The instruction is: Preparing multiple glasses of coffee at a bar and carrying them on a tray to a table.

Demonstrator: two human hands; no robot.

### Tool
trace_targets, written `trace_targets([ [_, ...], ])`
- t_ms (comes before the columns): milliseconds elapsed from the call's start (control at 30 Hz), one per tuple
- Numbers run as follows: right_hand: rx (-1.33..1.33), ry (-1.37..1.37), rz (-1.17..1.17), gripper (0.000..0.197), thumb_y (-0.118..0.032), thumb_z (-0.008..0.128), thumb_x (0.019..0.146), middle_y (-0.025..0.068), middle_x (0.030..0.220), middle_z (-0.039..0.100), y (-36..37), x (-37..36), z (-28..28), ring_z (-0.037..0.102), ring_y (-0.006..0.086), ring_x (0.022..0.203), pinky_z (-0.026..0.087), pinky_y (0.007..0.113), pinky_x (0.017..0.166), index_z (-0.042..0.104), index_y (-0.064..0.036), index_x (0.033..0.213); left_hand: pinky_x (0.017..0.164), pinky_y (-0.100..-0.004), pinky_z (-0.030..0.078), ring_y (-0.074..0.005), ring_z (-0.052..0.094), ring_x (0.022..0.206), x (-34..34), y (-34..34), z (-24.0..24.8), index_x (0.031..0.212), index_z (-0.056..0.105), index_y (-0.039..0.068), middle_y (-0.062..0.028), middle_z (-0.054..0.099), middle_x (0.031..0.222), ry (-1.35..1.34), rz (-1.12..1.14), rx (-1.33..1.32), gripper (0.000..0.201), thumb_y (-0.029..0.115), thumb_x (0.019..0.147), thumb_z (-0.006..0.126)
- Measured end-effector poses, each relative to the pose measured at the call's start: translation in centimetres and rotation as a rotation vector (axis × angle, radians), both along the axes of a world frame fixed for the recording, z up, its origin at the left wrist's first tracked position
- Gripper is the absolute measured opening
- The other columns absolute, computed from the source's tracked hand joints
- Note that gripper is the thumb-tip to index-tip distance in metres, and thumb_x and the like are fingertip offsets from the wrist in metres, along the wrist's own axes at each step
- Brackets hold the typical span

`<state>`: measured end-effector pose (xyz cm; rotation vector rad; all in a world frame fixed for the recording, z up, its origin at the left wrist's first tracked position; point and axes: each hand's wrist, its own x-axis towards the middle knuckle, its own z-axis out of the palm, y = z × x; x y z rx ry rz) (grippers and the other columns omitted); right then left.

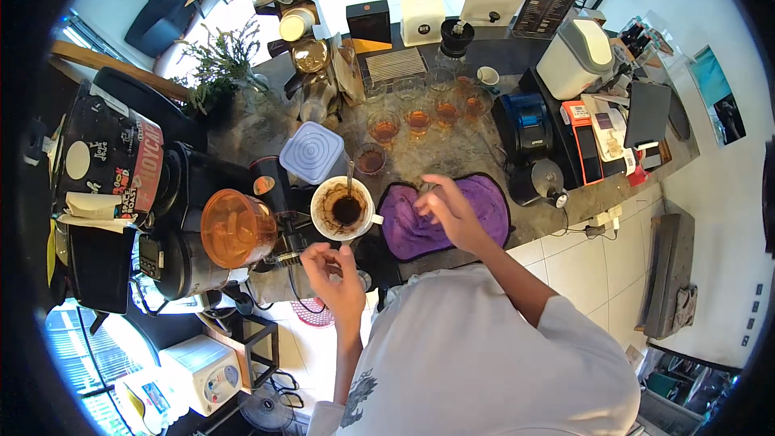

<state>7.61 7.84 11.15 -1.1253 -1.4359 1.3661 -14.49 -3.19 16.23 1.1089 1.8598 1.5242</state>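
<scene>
My right hand [450, 214] hovers over a purple cloth [480, 202] with a dark border, fingers apart and partly bent, holding nothing that I can see. My left hand [337, 278] is just in front of a white mug [321, 224], its thumb and fingers spread and loosely curved around nothing visible. Dark brown residue coats the inside of the mug, and a spoon [350, 173] stands in it. A small glass [370, 159] with a little dark liquid sits behind the mug. Left of that lies a bluish translucent square lid or container [312, 152].
Several glasses of amber liquid [418, 121] stand farther back on the counter [420, 163]. An orange translucent hopper [236, 228] tops a machine at left. To the right are a dark blue-lidded appliance [526, 125], a glass pot [539, 183] and a white bin [575, 56].
</scene>
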Motion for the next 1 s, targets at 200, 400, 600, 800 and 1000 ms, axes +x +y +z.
trace_targets([
  [200,-0.363,0.141,0.376,0.067,-0.058,0.033,0.108,0.0161,0.105,0.066,2.1,-4.8,1.1,0.070,0.0205,0.085,0.057,0.030,0.064,0.018,-0.0207,0.162,0.071,-0.0236,0.045,-0.0111,0.057,0.079,-0.7,1.0,-2.5,0.155,0.024,0.005,-0.0070,0.062,0.095,-0.238,-0.014,-0.046,0.068,0.021,0.103,0.063],
  [400,-0.420,0.222,0.551,0.076,-0.068,0.026,0.105,0.0164,0.111,0.066,2.6,-5.1,1.4,0.070,0.0216,0.096,0.058,0.033,0.074,0.017,-0.0203,0.163,0.069,-0.0270,0.052,-0.0169,0.068,0.087,-1.4,2.7,-4.9,0.155,0.033,0.005,-0.0115,0.066,0.112,-0.360,-0.112,-0.136,0.056,0.040,0.111,0.040],
  [600,-0.301,0.186,0.495,0.074,-0.066,0.025,0.106,0.0104,0.111,0.065,2.2,-5.9,-0.4,0.069,0.0189,0.099,0.057,0.031,0.077,0.024,-0.0184,0.163,0.072,-0.0294,0.053,-0.0193,0.070,0.091,-1.8,3.3,-5.1,0.154,0.034,0.006,-0.0130,0.066,0.117,-0.498,-0.149,-0.091,0.055,0.041,0.112,0.036],
  [800,-0.251,0.223,0.491,0.072,-0.063,0.028,0.107,0.0083,0.112,0.063,1.7,-4.9,0.7,0.067,0.0168,0.098,0.057,0.031,0.077,0.026,-0.0175,0.162,0.075,-0.0297,0.054,-0.0180,0.070,0.091,-1.5,3.2,-4.3,0.154,0.035,0.005,-0.0122,0.066,0.119,-0.521,-0.189,-0.072,0.055,0.042,0.112,0.036],
  [1000,-0.251,0.291,0.384,0.068,-0.057,0.032,0.109,0.0094,0.112,0.064,0.4,-2.2,2.3,0.067,0.0164,0.097,0.055,0.031,0.082,0.028,-0.0130,0.161,0.075,-0.0292,0.054,-0.0155,0.069,0.094,0.3,3.4,-1.6,0.154,0.035,0.005,-0.0098,0.065,0.118,-0.466,-0.323,-0.037,0.057,0.042,0.111,0.038],
])
